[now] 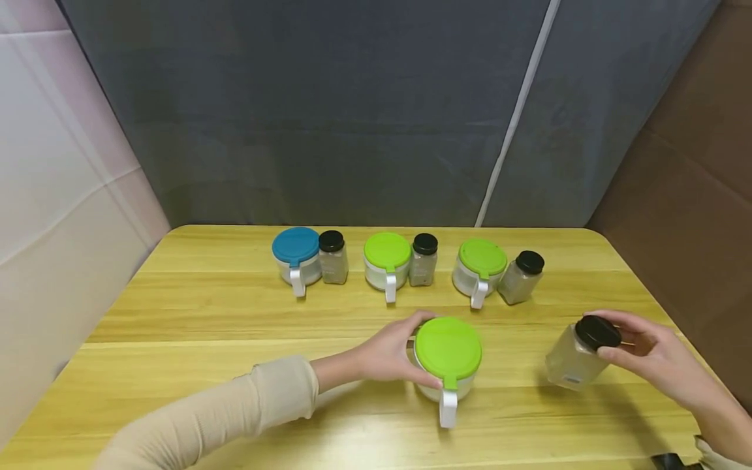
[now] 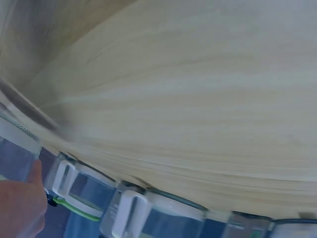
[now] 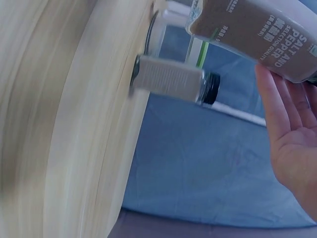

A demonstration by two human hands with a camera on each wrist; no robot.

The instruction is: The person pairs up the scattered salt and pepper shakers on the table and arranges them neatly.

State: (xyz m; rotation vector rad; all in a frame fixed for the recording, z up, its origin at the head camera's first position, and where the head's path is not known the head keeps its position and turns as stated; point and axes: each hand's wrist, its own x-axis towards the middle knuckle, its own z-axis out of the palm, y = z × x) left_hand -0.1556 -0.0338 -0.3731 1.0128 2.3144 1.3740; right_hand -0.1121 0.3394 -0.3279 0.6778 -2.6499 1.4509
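A clear seasoning jar with a green lid (image 1: 448, 352) and a white handle stands near the table's front middle. My left hand (image 1: 390, 349) grips its left side, thumb and fingers spread round the body. In the left wrist view that hand (image 2: 22, 206) shows at the lower left, against the jar (image 2: 17, 153). My right hand (image 1: 652, 352) holds a salt and pepper bottle (image 1: 574, 359) by its black cap, tilted over the table at the right. Its printed label and brown contents show in the right wrist view, where the bottle (image 3: 252, 37) lies above the fingers (image 3: 273, 101).
Along the back of the wooden table (image 1: 205, 307) stand a blue-lidded jar (image 1: 296, 247), two green-lidded jars (image 1: 386, 251) (image 1: 482, 258), and three black-capped bottles (image 1: 333, 261) (image 1: 423, 262) (image 1: 520, 281), one bottle to the right of each jar. A grey curtain (image 1: 323, 117) hangs behind.
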